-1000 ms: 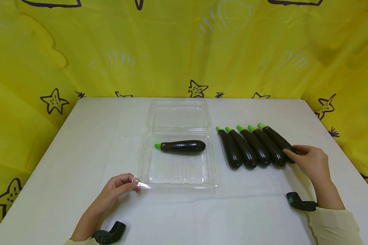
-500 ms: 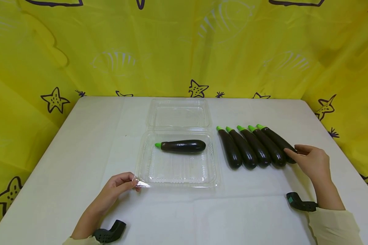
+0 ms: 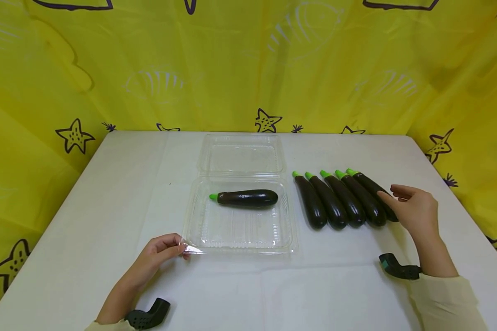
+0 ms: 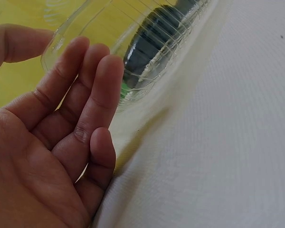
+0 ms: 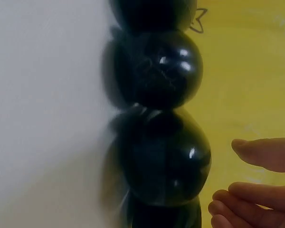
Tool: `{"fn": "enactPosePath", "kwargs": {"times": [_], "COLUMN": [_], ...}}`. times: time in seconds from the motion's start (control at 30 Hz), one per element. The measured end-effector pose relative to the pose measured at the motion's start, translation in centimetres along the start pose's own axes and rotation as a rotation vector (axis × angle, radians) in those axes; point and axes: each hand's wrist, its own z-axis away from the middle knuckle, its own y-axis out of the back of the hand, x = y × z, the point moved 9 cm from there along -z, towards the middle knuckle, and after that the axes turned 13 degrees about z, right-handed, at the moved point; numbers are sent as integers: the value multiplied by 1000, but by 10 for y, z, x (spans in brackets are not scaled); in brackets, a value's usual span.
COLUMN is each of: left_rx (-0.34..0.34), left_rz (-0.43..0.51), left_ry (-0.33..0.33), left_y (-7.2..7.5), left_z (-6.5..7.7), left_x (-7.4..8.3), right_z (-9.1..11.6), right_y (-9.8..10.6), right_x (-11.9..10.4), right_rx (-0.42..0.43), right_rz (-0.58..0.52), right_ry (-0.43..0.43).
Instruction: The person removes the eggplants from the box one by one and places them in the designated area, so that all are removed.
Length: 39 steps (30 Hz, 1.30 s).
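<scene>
A clear plastic clamshell container [image 3: 232,234] lies unfolded on the table, its lid [image 3: 241,158] flat at the back. One dark eggplant [image 3: 248,198] with a green stem rests crosswise in the base. My left hand [image 3: 163,248] pinches the container's near-left corner; the left wrist view shows the thumb and fingers at its clear edge. To the right, several eggplants [image 3: 310,202] lie side by side, stems pointing away. My right hand [image 3: 416,209] hovers at the outermost eggplant [image 3: 366,184], partly covering its thick end. In the right wrist view thumb [image 5: 266,152] and fingers are spread apart, with nothing between them.
The table [image 3: 107,197] has a white cover. A yellow curtain [image 3: 215,69] printed with starfish and fish stands behind it and along both sides. Black wrist cameras [image 3: 149,315] sit on both forearms.
My right hand has let go of the outermost eggplant's thick end and shifted slightly up and left, over it. That eggplant's stem has moved a little left. My left hand stays at the container corner.
</scene>
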Motion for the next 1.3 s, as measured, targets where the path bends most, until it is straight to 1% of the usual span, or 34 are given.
{"fn": "enactPosePath", "kwargs": {"times": [0.13, 0.37, 0.6, 0.7, 0.93, 1.13, 1.3], "left_rx": [-6, -3, 1, -4, -5, -5, 0], "left_rz": [8, 11, 18, 18, 11, 7, 4], "left_ry": [-2, -2, -1, -3, 0, 1, 10], "left_y": [0, 0, 0, 0, 0, 0, 1], "left_z": [0, 0, -1, -1, 0, 0, 0], "left_x": [0, -1, -2, -2, -2, -2, -2], "right_z": [1, 3, 4, 7, 13, 20, 25], "right_y": [-1, -9, -15, -17, -17, -22, -26], "right_x": [-12, -38, -55, -64, -83, -105, -119], "right_rx": [17, -17, -19, -15, 8, 12, -11], "right_rz": [-11, -50, -64, -81, -80, -111, -134], "right_ry": [37, 97, 148, 184, 263, 349, 373]}}
